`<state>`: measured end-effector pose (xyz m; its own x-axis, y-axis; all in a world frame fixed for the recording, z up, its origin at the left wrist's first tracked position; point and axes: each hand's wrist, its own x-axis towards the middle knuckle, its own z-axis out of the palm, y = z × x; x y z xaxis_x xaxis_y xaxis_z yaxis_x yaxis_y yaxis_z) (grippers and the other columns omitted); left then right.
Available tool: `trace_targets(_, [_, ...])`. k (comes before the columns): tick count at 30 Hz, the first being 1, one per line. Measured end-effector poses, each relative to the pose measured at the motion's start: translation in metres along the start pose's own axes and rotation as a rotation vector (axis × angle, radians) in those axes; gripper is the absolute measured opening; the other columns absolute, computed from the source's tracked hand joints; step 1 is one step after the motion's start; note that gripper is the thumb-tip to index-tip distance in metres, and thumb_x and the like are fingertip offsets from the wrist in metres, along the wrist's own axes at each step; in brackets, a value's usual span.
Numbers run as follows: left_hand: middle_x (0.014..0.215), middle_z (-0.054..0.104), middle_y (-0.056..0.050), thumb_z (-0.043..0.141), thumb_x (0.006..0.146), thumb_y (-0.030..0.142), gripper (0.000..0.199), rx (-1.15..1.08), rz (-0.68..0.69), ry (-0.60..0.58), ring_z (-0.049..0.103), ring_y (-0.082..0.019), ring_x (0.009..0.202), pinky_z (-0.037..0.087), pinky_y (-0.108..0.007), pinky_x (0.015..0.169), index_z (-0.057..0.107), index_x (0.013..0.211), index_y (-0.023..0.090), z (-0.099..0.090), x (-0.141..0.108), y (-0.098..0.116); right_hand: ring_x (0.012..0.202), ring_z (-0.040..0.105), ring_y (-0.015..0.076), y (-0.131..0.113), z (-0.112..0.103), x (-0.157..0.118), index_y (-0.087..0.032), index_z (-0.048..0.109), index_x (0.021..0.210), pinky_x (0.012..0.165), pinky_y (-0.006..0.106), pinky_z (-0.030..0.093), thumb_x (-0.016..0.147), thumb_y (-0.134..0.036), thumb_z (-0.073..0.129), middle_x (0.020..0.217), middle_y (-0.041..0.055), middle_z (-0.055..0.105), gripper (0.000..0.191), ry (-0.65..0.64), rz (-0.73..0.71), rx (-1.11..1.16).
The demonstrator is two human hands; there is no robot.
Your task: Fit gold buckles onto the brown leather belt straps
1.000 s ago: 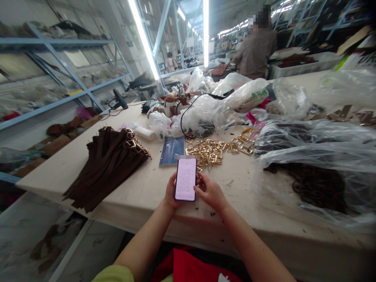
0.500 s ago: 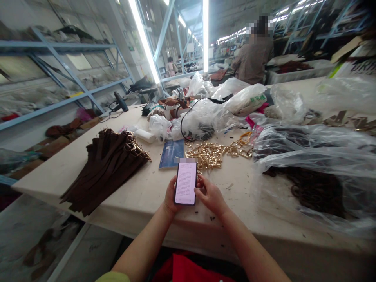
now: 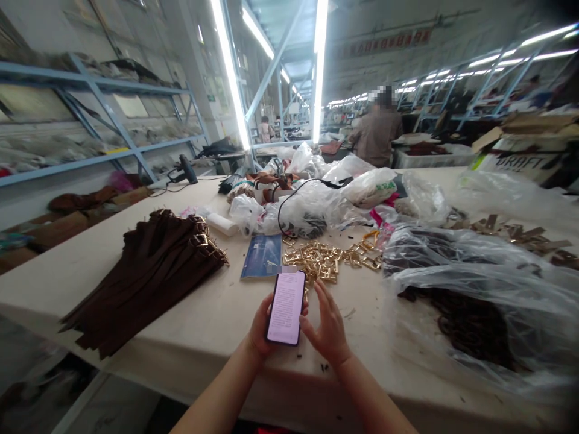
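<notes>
A phone (image 3: 286, 310) with a lit page of text is held over the front of the table. My left hand (image 3: 261, 325) wraps round its left side, with fingertips showing at the right edge. My right hand (image 3: 326, 328) is beside the phone's right edge, fingers stretched out and thumb close to the screen. Just beyond the phone lie a heap of gold buckles (image 3: 316, 260) and a blue booklet (image 3: 261, 256). To the left is a pile of dark brown straps (image 3: 145, 277) with gold buckles at their far ends.
Clear plastic bags (image 3: 452, 259) with dark brown pieces cover the right side of the table (image 3: 190, 322). More bags (image 3: 312, 199) and a black heat gun (image 3: 186, 170) are at the back. A person (image 3: 377, 132) stands beyond the table.
My right hand has moved off the phone's edge and its fingers have spread. The phone stays in my left hand. The camera view has tilted up, so things appear lower.
</notes>
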<state>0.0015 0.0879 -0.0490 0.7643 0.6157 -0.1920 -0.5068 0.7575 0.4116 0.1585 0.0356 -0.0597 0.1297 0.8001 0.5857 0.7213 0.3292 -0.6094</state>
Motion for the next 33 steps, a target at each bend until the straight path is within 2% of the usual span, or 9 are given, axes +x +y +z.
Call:
trace_targets(4, [0.104, 0.065, -0.014, 0.043, 0.083, 0.043, 0.050, -0.006, -0.003, -0.023, 0.060, -0.027, 0.097, 0.040, -0.038, 0.089, 0.051, 0.121, 0.011, 0.001, -0.002, 0.000, 0.126, 0.034, 0.0282, -0.012, -0.005, 0.014, -0.018, 0.035, 0.127, 0.101, 0.049, 0.030, 0.072, -0.033, 0.056, 0.136, 0.0144, 0.039, 0.061, -0.088, -0.137, -0.114])
trace_targets(9, [0.100, 0.066, -0.012, 0.047, 0.082, 0.038, 0.044, 0.002, 0.033, -0.013, 0.061, -0.026, 0.094, 0.042, -0.034, 0.087, 0.055, 0.116, 0.011, 0.007, -0.006, 0.000, 0.126, 0.034, 0.0264, -0.030, -0.005, 0.035, -0.020, 0.047, 0.114, 0.104, 0.047, 0.025, 0.071, -0.032, 0.057, 0.132, 0.0105, 0.046, 0.046, -0.151, -0.193, -0.143])
trace_targets(13, [0.095, 0.068, -0.010, 0.050, 0.081, 0.034, 0.039, 0.021, 0.062, 0.023, 0.063, -0.023, 0.089, 0.043, -0.030, 0.081, 0.057, 0.112, 0.011, 0.006, -0.007, 0.002, 0.126, 0.034, 0.0267, -0.035, 0.000, 0.044, -0.019, 0.049, 0.108, 0.104, 0.047, 0.024, 0.070, -0.032, 0.057, 0.130, 0.0102, 0.048, 0.040, -0.179, -0.228, -0.157])
trace_targets(18, [0.087, 0.068, -0.010, 0.046, 0.084, 0.038, 0.037, 0.018, 0.003, 0.063, 0.064, -0.019, 0.074, 0.045, -0.026, 0.067, 0.060, 0.104, 0.010, -0.006, -0.003, 0.000, 0.126, 0.034, 0.0261, -0.036, 0.007, 0.050, -0.019, 0.049, 0.105, 0.104, 0.046, 0.024, 0.070, -0.033, 0.057, 0.130, 0.0093, 0.048, 0.039, -0.200, -0.253, -0.189])
trace_targets(23, [0.084, 0.068, -0.009, 0.047, 0.083, 0.040, 0.038, -0.041, -0.003, 0.080, 0.065, -0.018, 0.071, 0.045, -0.027, 0.069, 0.060, 0.103, 0.011, -0.015, 0.001, -0.003, 0.124, 0.037, 0.0267, -0.038, 0.009, 0.052, -0.020, 0.051, 0.104, 0.102, 0.048, 0.026, 0.070, -0.034, 0.056, 0.128, 0.0093, 0.050, 0.037, -0.205, -0.274, -0.209])
trace_targets(26, [0.089, 0.068, -0.010, 0.046, 0.083, 0.039, 0.041, -0.057, 0.002, 0.070, 0.065, -0.020, 0.076, 0.045, -0.027, 0.069, 0.057, 0.109, 0.010, -0.015, 0.001, -0.003, 0.124, 0.038, 0.0276, -0.035, 0.007, 0.050, -0.019, 0.049, 0.108, 0.101, 0.049, 0.028, 0.070, -0.035, 0.057, 0.126, 0.0110, 0.052, 0.042, -0.184, -0.283, -0.230])
trace_targets(29, [0.095, 0.067, -0.013, 0.045, 0.083, 0.041, 0.046, -0.078, 0.000, 0.033, 0.064, -0.022, 0.082, 0.045, -0.029, 0.073, 0.054, 0.114, 0.009, -0.015, 0.000, -0.004, 0.122, 0.040, 0.0272, -0.033, 0.000, 0.045, -0.018, 0.048, 0.109, 0.099, 0.049, 0.032, 0.073, -0.031, 0.055, 0.123, 0.0124, 0.054, 0.040, -0.087, -0.289, -0.230])
trace_targets(33, [0.097, 0.066, -0.015, 0.043, 0.082, 0.046, 0.053, -0.101, -0.022, -0.001, 0.063, -0.027, 0.089, 0.045, -0.035, 0.079, 0.051, 0.117, 0.008, -0.017, 0.001, -0.004, 0.113, 0.050, 0.0233, -0.048, -0.028, 0.044, -0.019, 0.051, 0.104, 0.092, 0.045, 0.040, 0.078, -0.019, 0.049, 0.110, 0.0097, 0.061, 0.026, 0.050, -0.300, -0.182])
